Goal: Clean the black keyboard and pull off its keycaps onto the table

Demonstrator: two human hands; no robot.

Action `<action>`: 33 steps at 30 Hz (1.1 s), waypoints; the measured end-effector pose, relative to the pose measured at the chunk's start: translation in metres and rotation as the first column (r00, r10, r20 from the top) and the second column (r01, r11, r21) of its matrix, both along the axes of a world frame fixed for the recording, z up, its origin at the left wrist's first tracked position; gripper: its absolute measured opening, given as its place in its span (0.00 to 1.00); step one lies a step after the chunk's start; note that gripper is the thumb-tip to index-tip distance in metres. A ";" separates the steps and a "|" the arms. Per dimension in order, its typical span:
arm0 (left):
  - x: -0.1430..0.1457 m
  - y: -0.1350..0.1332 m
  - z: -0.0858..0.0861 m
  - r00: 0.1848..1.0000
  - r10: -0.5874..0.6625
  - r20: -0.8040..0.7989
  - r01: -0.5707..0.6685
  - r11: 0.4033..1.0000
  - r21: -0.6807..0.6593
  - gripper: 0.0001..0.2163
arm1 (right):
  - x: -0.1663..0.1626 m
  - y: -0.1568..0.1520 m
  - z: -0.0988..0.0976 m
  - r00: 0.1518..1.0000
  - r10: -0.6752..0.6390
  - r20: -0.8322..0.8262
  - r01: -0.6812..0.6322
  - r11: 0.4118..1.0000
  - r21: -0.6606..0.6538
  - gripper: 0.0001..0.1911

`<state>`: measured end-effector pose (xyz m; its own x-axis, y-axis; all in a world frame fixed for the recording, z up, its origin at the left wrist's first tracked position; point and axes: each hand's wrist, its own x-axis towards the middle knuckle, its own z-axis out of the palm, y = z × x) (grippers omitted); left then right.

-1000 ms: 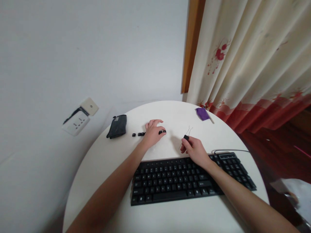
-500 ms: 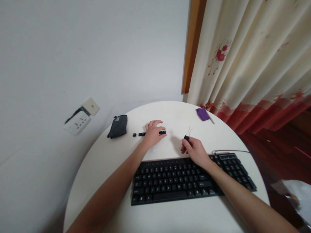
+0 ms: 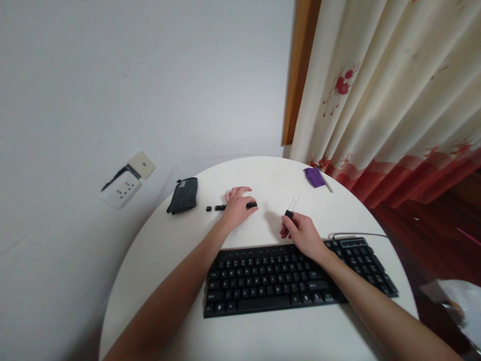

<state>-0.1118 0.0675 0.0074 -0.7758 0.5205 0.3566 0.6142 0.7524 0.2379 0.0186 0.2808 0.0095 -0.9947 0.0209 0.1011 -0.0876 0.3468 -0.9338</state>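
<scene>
My left hand (image 3: 237,209) rests over a row of small black keycaps on the table, thumb and forefinger closed around the keycap (image 3: 254,204) at the row's right end. Further keycaps (image 3: 209,208) show to the left of the wrist; the palm hides part of the row. My right hand (image 3: 298,228), closed, grips the black handle of a wire keycap puller (image 3: 289,214), its thin wire ends pointing away from me. Under that wrist lies a black keyboard (image 3: 263,283), nearer to me than both hands.
The round white table (image 3: 150,281) stands against a wall. A dark zip pouch (image 3: 183,195) lies at the left. Toward the back right are a purple cloth-like piece (image 3: 314,177) and a thin stick (image 3: 327,184). The keyboard cable (image 3: 356,233) runs off the right edge.
The left forefinger has come down slightly onto the end keycap, toward the thumb. My right hand and the keycap puller stay in place. The view has shifted very slightly.
</scene>
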 end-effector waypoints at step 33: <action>-0.002 -0.013 0.041 0.999 0.034 0.005 -0.034 0.973 0.229 0.13 | 0.000 0.002 0.005 1.000 -0.010 0.020 0.011 0.999 -0.031 0.21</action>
<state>-0.1136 0.0548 0.0479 -0.7923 0.3984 0.4620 0.5886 0.6986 0.4069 0.0188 0.2831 0.0149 -0.9962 0.0339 0.0806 -0.0657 0.3183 -0.9457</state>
